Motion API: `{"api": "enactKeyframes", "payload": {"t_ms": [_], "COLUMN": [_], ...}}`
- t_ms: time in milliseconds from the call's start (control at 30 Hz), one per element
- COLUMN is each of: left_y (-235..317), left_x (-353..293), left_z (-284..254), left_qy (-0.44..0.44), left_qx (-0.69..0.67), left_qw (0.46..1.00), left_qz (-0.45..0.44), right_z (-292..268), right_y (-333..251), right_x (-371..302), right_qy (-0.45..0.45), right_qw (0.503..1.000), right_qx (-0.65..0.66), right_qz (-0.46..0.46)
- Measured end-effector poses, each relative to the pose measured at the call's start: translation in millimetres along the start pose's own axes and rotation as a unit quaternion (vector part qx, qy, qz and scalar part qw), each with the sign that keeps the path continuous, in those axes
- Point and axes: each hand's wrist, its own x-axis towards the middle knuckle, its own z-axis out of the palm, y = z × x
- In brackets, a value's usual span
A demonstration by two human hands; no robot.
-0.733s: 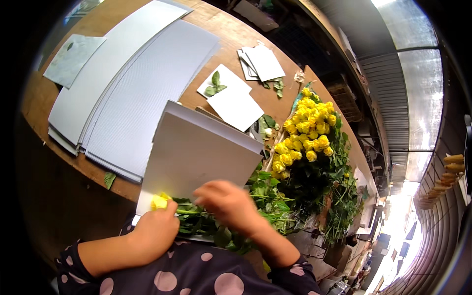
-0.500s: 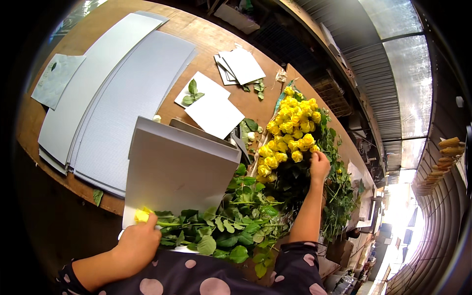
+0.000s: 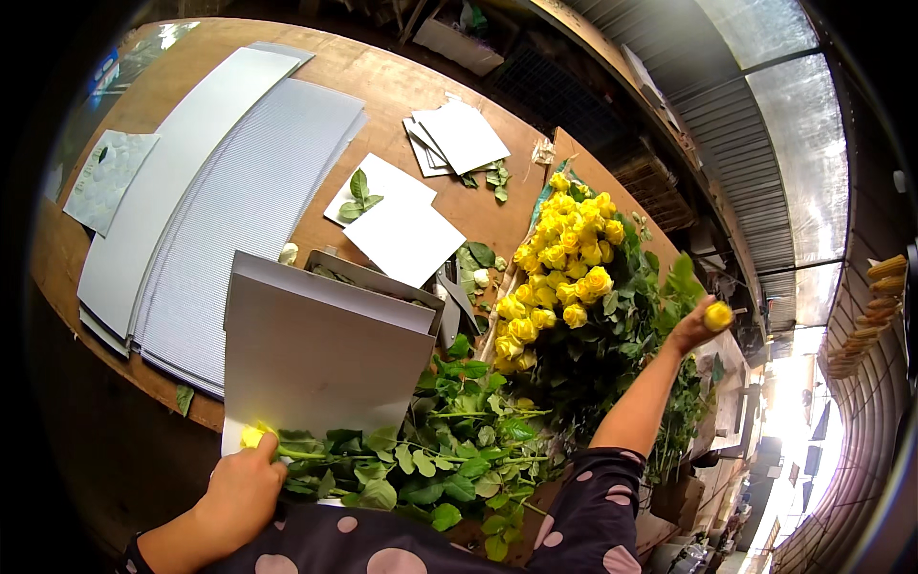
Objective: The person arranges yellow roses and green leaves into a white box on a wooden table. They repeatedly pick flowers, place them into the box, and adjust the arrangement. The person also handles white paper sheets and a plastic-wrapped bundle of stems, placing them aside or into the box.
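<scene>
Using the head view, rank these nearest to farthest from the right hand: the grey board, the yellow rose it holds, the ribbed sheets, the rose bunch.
1. Held rose: in the right hand.
2. Rose bunch: just left of that hand.
3. Grey board: farther left.
4. Ribbed sheets: far left, beyond the board.

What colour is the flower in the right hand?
The right hand holds a yellow flower, clearest in the head view.

1. Brown wooden table, bearing everything listed below.
2. Left: large smooth white sheets alongside pale corrugated sheets.
3. Middle: two overlapping white cards; farther back, a card pile.
4. Beside that pile, green leaves.
5. Right: bunched yellow roses.
</scene>
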Motion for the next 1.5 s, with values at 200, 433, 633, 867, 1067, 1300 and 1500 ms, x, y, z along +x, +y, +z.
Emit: {"api": "enactKeyframes", "payload": {"t_ms": [200, 433, 633, 867, 1067, 1300, 1500], "left_y": [5, 8, 6, 2, -2, -5, -1], "left_x": [2, -2, -1, -4, -2, -3, -3], "left_z": [1, -1, 2, 6, 9, 12, 8], "left_qy": [0.009, 0.018, 0.020, 0.031, 0.056, 0.071, 0.058], "left_qx": [0.001, -0.004, 0.005, 0.021, 0.013, 0.014, 0.006], "left_qw": [1.000, 0.999, 1.000, 0.999, 0.998, 0.997, 0.998], "left_qz": [-0.015, -0.037, -0.016, -0.006, 0.027, 0.026, 0.017], "right_z": [-6, -9, -35, -87, -121, -121, -48], "right_y": [-58, -12, 7, -33, -85, -123, -12], "right_x": [6, -100, -119, -74, -46, -21, -51], "right_qy": [-0.296, -0.619, -0.513, -0.357, -0.300, -0.394, -0.606], "right_qw": [0.925, 0.765, 0.858, 0.915, 0.938, 0.905, 0.794], "right_qx": [-0.094, -0.151, -0.006, 0.180, 0.173, 0.125, 0.009], "right_qz": [-0.221, -0.095, 0.019, 0.060, -0.030, -0.097, 0.050]}}
